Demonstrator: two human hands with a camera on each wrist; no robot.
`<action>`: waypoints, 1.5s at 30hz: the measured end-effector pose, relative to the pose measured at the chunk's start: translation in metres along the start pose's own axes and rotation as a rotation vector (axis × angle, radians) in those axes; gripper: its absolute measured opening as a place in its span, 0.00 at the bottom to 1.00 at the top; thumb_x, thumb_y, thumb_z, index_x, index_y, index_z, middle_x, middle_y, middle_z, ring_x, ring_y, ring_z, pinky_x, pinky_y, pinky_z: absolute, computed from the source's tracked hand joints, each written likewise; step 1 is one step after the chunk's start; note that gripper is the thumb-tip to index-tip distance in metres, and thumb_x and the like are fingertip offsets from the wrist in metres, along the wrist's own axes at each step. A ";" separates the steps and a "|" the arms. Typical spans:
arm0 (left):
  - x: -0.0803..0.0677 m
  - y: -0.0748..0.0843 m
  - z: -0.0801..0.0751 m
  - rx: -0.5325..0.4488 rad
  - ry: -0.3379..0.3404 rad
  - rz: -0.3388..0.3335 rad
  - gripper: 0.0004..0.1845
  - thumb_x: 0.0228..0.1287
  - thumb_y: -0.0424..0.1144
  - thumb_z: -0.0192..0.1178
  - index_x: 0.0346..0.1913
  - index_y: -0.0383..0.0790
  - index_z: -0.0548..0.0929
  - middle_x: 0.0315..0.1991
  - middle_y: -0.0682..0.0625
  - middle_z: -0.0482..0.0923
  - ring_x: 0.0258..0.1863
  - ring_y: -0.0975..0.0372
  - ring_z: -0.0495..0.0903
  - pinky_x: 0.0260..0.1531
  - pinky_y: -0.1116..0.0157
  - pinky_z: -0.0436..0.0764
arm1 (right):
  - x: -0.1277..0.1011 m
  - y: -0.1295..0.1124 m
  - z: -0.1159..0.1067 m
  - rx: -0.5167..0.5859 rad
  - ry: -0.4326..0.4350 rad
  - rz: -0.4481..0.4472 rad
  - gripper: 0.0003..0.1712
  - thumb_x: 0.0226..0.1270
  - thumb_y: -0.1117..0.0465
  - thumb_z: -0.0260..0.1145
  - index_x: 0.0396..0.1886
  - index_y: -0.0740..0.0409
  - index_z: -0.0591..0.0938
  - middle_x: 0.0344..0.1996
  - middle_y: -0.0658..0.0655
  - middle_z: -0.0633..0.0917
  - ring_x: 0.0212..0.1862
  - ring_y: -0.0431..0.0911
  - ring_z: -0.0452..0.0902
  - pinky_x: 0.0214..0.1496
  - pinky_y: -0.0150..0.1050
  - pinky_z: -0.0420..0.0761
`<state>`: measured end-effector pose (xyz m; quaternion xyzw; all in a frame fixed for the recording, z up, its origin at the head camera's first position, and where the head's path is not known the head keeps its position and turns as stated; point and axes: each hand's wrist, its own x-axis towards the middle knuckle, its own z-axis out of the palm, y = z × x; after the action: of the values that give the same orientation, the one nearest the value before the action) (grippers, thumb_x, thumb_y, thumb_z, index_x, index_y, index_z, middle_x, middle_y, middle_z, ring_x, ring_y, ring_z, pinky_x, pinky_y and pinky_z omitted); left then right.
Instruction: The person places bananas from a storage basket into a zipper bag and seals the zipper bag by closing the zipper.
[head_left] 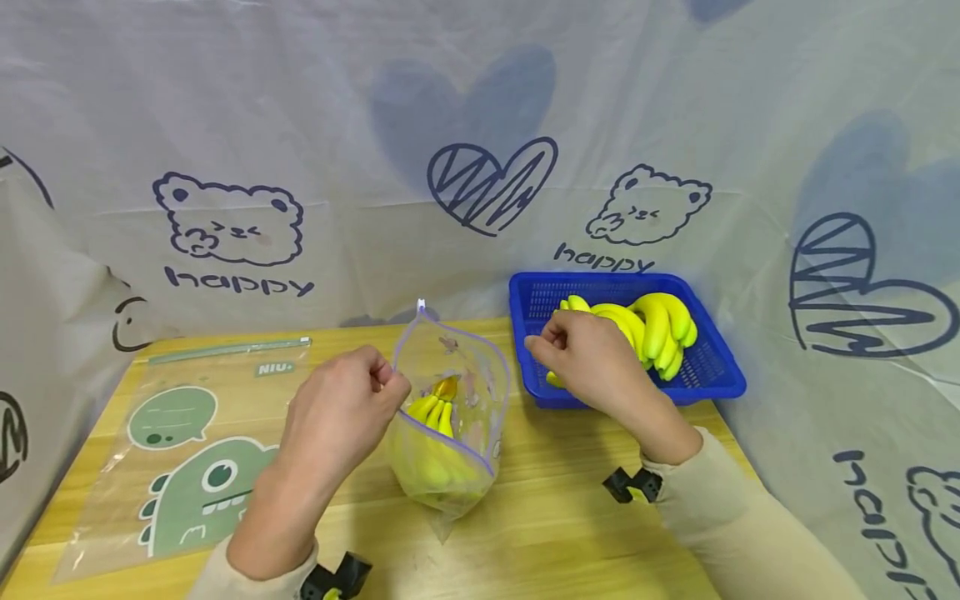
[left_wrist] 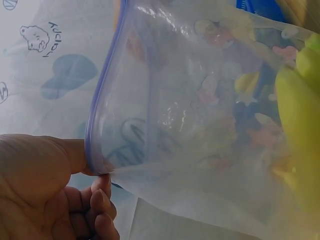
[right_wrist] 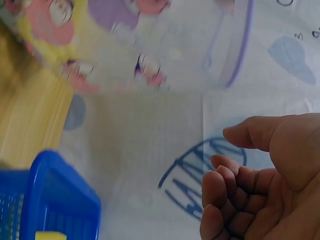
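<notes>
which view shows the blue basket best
The head view: the whole blue basket sits at the table's right, holding bananas, with the right hand over its near left corner. The right wrist view catches only one blurred corner. The left wrist view shows just a blue sliver at the top edge behind the clear bag.

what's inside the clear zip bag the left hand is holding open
The zip bag holds a bunch of yellow bananas, stems up, seen through the clear plastic. The left hand pinches its rim. The bag's bottom is blurred by printed plastic, so anything beneath the bananas cannot be seen.
</notes>
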<state>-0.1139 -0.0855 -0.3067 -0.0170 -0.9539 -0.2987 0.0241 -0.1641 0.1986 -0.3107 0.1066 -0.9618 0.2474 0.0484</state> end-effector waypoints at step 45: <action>-0.007 -0.003 0.004 -0.007 0.026 0.042 0.09 0.68 0.41 0.56 0.29 0.47 0.80 0.28 0.51 0.77 0.30 0.57 0.75 0.30 0.59 0.72 | 0.068 0.115 0.073 -0.209 -0.181 0.329 0.41 0.70 0.44 0.70 0.63 0.76 0.74 0.53 0.73 0.79 0.57 0.65 0.75 0.63 0.59 0.76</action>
<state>-0.1072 -0.0861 -0.3122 -0.0333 -0.9519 -0.3018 0.0425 -0.2594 0.2493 -0.4177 -0.0354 -0.9871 0.1404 -0.0686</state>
